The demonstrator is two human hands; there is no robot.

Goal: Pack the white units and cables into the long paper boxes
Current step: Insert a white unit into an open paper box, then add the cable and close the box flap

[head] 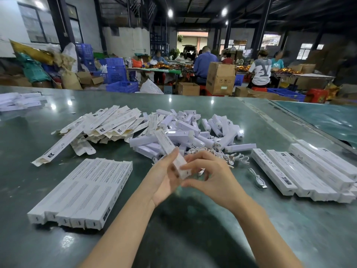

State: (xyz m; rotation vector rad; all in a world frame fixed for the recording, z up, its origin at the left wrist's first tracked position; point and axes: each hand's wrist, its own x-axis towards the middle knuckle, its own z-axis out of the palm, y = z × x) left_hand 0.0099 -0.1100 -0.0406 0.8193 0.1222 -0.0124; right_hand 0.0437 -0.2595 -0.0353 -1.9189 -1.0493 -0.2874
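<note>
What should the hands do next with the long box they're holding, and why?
Probably close the near end flap. The left hand holds the long paper box tilted up from the table, and the right hand pinches at its near end, which looks still unfinished. Whether a unit and cable are already inside cannot be seen. Once shut, it would likely join the packed boxes on the right.

A glossy dark green desk (193, 219) reflects round ceiling lights (170, 13). Beyond it, blue plastic crates (116, 73), cardboard boxes (220, 78) and seated workers (259, 69) fill a dim warehouse with barred windows (36, 24).
</note>
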